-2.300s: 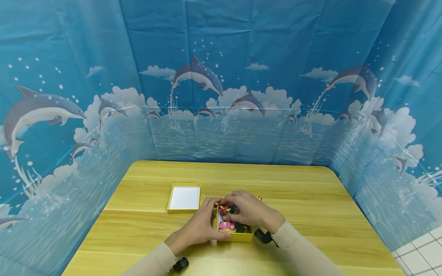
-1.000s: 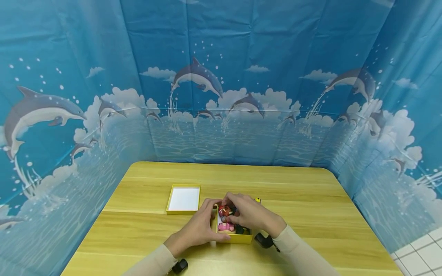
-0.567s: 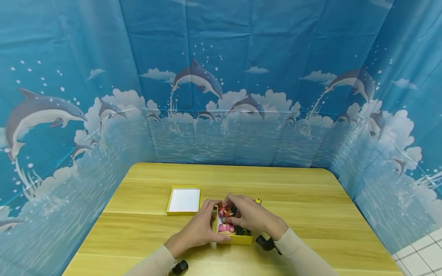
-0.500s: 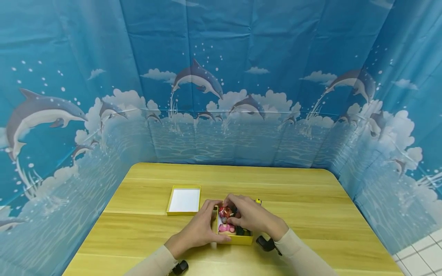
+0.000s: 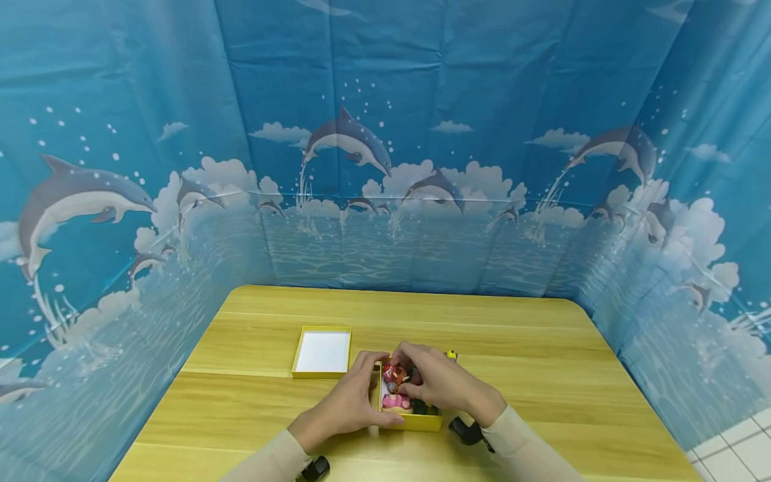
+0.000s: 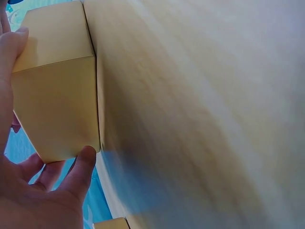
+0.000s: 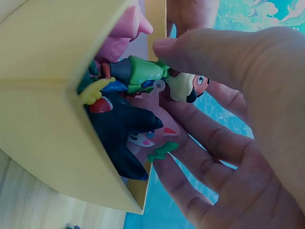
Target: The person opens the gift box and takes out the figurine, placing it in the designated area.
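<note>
My left hand (image 5: 346, 407) grips the left side of a yellow box (image 5: 415, 423), thumb on the near wall and fingers toward the far one. In the right wrist view, my right hand (image 7: 224, 138) is at the box's open top, thumb and fingers around a toy figure (image 7: 145, 69) with a green jacket and pale cap. Close by lie a black toy (image 7: 119, 133) with pointed ends and a translucent pink toy (image 7: 159, 117). In the head view a pink toy (image 5: 395, 402) and a red toy (image 5: 395, 375) show inside; my right hand hides part of the contents.
A shallow yellow tray with a white inside (image 5: 322, 351) lies left of the box. Behind my right hand a small yellow object (image 5: 451, 354) shows partly. The wooden table (image 5: 542, 375) is bordered by blue dolphin-print curtains (image 5: 385, 254).
Both hands stay at the box. My right fingers shift only slightly over the toys, and the red toy shows a little more. The head view has tilted slightly.
</note>
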Demonstrator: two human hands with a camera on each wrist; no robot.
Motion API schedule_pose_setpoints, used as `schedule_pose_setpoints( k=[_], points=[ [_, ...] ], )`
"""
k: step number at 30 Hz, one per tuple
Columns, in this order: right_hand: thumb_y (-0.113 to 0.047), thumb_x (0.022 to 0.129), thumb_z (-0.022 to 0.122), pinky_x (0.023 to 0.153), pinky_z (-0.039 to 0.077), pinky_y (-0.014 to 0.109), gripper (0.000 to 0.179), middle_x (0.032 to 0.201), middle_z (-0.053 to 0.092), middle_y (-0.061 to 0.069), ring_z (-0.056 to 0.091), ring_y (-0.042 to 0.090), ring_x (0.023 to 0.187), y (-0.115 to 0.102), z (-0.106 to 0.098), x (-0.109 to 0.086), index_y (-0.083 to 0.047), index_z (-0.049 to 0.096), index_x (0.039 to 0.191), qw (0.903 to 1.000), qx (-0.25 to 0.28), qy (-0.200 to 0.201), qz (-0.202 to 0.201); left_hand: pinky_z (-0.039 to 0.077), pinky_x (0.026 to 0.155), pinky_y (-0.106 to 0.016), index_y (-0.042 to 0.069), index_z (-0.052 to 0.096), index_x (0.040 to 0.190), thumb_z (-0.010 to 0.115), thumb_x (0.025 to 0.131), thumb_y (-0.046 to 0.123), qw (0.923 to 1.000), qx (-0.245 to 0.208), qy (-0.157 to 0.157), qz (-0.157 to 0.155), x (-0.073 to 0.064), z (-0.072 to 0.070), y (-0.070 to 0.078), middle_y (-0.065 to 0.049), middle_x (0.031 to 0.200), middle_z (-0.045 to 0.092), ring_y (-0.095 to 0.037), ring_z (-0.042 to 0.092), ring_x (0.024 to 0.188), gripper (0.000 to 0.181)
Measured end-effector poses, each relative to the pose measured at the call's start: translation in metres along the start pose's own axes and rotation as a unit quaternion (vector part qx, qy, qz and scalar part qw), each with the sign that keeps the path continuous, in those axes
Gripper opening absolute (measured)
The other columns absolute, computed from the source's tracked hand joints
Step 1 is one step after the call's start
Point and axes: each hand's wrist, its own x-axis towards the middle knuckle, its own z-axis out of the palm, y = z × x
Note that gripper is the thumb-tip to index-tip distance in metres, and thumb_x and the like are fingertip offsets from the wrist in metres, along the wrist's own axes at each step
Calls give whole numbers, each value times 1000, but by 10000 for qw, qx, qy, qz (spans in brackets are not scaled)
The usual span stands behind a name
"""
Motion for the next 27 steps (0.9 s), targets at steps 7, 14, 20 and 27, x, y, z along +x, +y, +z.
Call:
schedule_pose_setpoints(
  k=[7, 14, 20, 27],
  points=[
    [-7, 108, 84, 88, 67, 24, 33, 119, 79, 0, 77, 9, 105, 1, 1, -1, -11, 68, 136, 10000, -6, 43, -69, 58, 124, -55, 18, 37, 179, 93, 87, 78, 10000, 12, -52, -20, 1, -1, -1, -5, 177, 43, -25, 62, 152, 124],
    [-6, 107, 85, 90, 69, 32, 33, 119, 79, 0, 77, 13, 104, 1, 0, -1, -9, 68, 135, 9998, -79, 142, -128, 58, 124, -54, 17, 36, 179, 92, 87, 79, 10000, 3, -73, -18, 1, -1, -1, -5, 177, 44, -25, 62, 151, 124],
    [-9, 108, 85, 90, 69, 32, 33, 118, 79, 0, 77, 8, 103, 0, -1, -3, -11, 67, 135, 9997, 33, 234, -97, 58, 124, -55, 17, 36, 179, 92, 88, 79, 10000, 20, -92, -23, 1, -1, -1, -6, 177, 43, -26, 62, 152, 124],
    [-13, 108, 86, 92, 69, 33, 34, 121, 78, -1, 77, 10, 105, -2, -4, -5, -14, 66, 137, 9990, -69, 432, -16, 58, 124, -54, 17, 36, 179, 93, 87, 79, 10000, 10, -59, -27, 1, 0, -1, -7, 177, 43, -26, 62, 152, 125]
  ],
)
